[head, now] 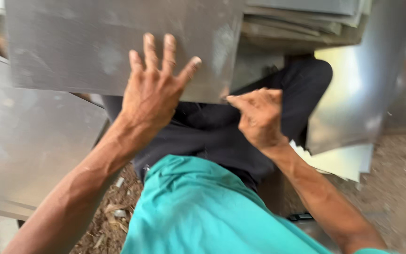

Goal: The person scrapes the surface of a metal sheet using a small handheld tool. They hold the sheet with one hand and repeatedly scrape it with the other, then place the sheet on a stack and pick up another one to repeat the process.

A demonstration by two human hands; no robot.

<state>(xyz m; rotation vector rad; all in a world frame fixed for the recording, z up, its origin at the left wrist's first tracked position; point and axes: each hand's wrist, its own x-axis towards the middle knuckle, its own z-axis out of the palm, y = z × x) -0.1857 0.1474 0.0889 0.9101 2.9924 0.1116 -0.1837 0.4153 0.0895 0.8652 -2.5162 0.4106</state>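
Sheets all around my lap

My left grip (153, 91) lies flat on the sheet (95, 47) over my knees (259, 108); my right grip (259, 117) sits just beside its near right corner. A stack (306, 19) lies behind and to the right, a bent sheet (358, 89) further right, a large sheet (19, 150) on my left, the floor (395, 188) below.

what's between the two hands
In the head view, the near edge of the metal sheet and the dark trousers lie between left hand and right hand.
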